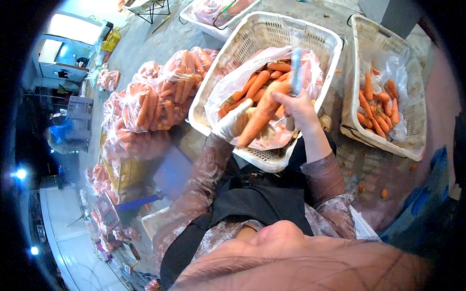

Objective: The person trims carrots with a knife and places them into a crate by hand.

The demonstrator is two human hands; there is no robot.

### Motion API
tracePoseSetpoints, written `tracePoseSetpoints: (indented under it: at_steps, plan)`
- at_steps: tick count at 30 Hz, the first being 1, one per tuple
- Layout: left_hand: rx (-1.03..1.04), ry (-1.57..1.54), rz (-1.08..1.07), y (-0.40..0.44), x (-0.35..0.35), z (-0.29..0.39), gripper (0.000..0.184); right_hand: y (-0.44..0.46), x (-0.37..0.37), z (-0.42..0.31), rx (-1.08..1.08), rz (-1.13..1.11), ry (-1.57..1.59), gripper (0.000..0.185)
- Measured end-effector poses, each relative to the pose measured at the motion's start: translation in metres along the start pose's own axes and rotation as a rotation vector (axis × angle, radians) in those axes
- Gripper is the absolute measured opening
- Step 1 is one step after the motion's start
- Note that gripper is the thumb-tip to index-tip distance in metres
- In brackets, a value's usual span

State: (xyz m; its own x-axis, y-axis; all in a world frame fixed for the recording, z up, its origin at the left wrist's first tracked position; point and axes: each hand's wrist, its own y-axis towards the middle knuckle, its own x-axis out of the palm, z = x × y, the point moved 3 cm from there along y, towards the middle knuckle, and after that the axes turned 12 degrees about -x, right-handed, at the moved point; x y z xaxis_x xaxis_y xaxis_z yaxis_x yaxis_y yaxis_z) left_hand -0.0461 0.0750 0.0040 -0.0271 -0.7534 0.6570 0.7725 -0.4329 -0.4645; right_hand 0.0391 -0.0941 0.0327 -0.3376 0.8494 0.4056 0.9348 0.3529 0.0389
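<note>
My left hand (231,125), in a pale glove, holds a large carrot (260,118) slantwise over a white plastic crate (266,20); part of its fingers is hidden behind the carrot. In my bare right hand (302,109) is a knife (296,70), its blurred blade pointing away from me. The right thumb lies close to the carrot's upper end; whether it touches cannot be made out. Below both hands, an open plastic bag (221,99) lines the crate, with several carrots (258,83) inside.
To the right stands another crate (354,72) with carrots (378,109) and clear plastic. Filled carrot bags (145,104) are piled at left, near a blue panel (177,169) and a scale-like display (106,212). Another crate (213,30) is at the back. Carrot scraps (383,193) lie on the floor.
</note>
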Motion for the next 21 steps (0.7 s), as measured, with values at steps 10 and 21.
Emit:
tracePoseSetpoints:
  at_steps: [10,21]
  plan:
    - [0.075,1.442,1.132,0.096,-0.134,0.018,0.057,0.000,-0.069,-0.056,-0.663,0.652,-0.731,0.039]
    - [-0.187,-0.061,0.441,0.090,-0.140,0.017,0.036,0.017,-0.074,-0.024,-0.413,0.397,-0.665,0.024]
